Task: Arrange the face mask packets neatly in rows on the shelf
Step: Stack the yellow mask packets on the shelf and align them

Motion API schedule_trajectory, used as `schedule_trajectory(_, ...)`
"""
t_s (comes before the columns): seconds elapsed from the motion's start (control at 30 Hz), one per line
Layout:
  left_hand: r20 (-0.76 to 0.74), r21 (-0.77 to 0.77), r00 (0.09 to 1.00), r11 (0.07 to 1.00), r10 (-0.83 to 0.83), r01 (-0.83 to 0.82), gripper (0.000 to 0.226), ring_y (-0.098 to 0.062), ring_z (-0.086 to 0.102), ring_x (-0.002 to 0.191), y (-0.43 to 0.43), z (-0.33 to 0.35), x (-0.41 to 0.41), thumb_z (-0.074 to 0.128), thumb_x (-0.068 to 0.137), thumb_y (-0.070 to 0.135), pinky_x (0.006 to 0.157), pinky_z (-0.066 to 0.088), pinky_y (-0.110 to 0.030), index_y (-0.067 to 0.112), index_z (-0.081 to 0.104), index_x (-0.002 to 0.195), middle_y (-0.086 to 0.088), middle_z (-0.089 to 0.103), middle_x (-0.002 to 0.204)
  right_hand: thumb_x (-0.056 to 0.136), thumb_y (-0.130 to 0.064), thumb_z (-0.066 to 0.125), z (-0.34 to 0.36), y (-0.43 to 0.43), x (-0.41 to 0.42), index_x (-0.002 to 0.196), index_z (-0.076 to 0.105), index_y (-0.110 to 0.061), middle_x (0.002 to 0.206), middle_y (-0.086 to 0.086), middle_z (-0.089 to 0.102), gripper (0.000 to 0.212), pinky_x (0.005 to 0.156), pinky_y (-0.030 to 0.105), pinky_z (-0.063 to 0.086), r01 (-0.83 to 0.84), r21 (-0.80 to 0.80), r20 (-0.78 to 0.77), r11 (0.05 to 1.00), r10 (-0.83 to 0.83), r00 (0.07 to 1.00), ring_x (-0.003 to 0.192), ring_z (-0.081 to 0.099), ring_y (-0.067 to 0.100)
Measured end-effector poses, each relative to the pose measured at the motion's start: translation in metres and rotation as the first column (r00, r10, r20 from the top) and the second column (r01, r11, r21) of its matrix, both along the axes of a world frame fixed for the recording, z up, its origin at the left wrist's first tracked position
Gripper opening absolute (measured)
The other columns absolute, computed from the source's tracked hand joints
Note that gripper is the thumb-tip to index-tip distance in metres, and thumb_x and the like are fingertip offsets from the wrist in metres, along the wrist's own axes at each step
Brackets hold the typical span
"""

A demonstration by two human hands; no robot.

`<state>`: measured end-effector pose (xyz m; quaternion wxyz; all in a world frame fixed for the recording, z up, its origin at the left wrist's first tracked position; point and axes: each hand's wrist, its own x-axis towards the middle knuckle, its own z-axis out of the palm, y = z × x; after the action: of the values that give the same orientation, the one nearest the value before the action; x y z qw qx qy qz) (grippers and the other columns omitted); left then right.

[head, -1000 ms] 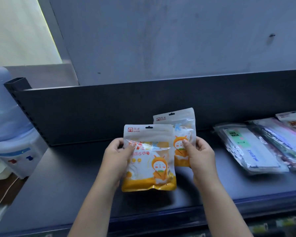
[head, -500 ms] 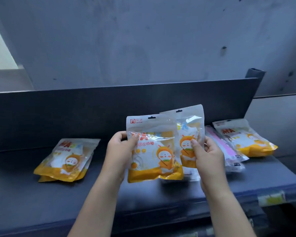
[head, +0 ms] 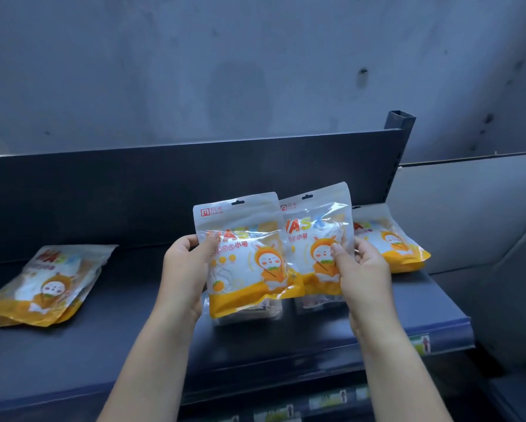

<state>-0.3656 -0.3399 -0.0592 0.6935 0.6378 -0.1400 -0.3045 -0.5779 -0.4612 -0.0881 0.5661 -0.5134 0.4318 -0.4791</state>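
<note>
Centre frame, above the dark shelf (head: pixel 286 339): the left hand (head: pixel 184 269) pinches a glossy orange-and-white plastic mask packet (head: pixel 243 257) by its edge, while the right hand (head: pixel 362 266) grips a matching second packet (head: pixel 313 239) tucked behind it. These look light, floppy and slick, so side seams seem the safest hold. More packets lie at left (head: pixel 42 284) and at right (head: pixel 389 239). Something under the held pair is hidden and blurred.
</note>
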Motion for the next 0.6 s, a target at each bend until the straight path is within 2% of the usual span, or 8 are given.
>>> schedule_trajectory(0.07,0.003,0.007,1.0,1.0,-0.008,0.008,0.02,-0.023,0.082,0.077,-0.009,0.003,-0.001,0.073,0.099,0.027,0.056,0.063,-0.035,0.009,0.068,0.107,-0.008,0.083,0.089,0.103,-0.02,0.066,0.006,-0.007,-0.003,0.104,0.072,-0.027,0.099,0.002,0.08,0.009,0.076,0.048,0.066,-0.01,0.015,-0.004,1.0,0.01,1.0,0.095,0.078,0.023)
schedule_trajectory(0.2,0.025,0.006,1.0,1.0,-0.004,0.004,0.025,-0.029,0.082,0.082,-0.027,0.006,-0.011,0.073,0.099,0.027,0.074,0.067,-0.053,0.005,0.069,0.109,-0.011,0.083,0.09,0.103,-0.012,0.064,0.022,-0.029,-0.017,0.109,0.071,-0.017,0.1,0.009,0.077,0.01,0.058,0.031,0.063,-0.01,0.012,0.007,1.0,0.01,1.0,0.09,0.078,0.024)
schedule_trajectory(0.27,0.038,0.016,0.999,1.0,-0.01,0.009,0.025,-0.026,0.081,0.078,-0.038,0.008,-0.02,0.073,0.099,0.028,0.071,0.068,-0.05,0.006,0.069,0.108,-0.009,0.082,0.087,0.102,-0.011,0.064,0.024,-0.044,-0.029,0.105,0.07,-0.017,0.097,0.009,0.078,0.009,0.055,0.03,0.062,0.016,0.014,0.0,1.0,-0.016,1.0,0.086,0.078,0.024)
schedule_trajectory(0.4,0.044,0.01,0.999,1.0,0.002,-0.003,0.023,-0.021,0.081,0.073,-0.068,0.012,-0.042,0.071,0.101,0.029,0.055,0.062,-0.034,0.008,0.068,0.109,-0.009,0.082,0.092,0.1,-0.013,0.067,0.026,-0.078,-0.058,0.099,0.072,-0.015,0.089,0.008,0.081,0.006,0.059,0.034,0.063,0.065,0.055,-0.009,0.996,-0.064,0.998,0.078,0.079,0.023)
schedule_trajectory(0.5,0.023,-0.017,0.999,0.999,0.049,-0.049,0.023,-0.019,0.08,0.072,-0.091,0.012,-0.064,0.07,0.102,0.028,0.055,0.061,-0.033,0.007,0.067,0.11,-0.011,0.081,0.096,0.099,-0.021,0.067,0.021,-0.109,-0.079,0.095,0.073,-0.012,0.088,0.007,0.081,0.011,0.066,0.039,0.064,0.111,0.061,-0.034,0.992,-0.109,0.993,0.077,0.08,0.023)
schedule_trajectory(0.6,0.001,-0.033,0.995,0.995,0.096,-0.096,0.025,-0.02,0.08,0.072,-0.11,0.006,-0.089,0.07,0.102,0.027,0.055,0.063,-0.034,0.004,0.067,0.112,-0.011,0.082,0.094,0.095,-0.028,0.068,0.009,-0.137,-0.098,0.09,0.074,-0.012,0.089,0.007,0.081,0.017,0.077,0.051,0.065,0.148,0.051,-0.085,0.988,-0.144,0.986,0.084,0.08,0.03)
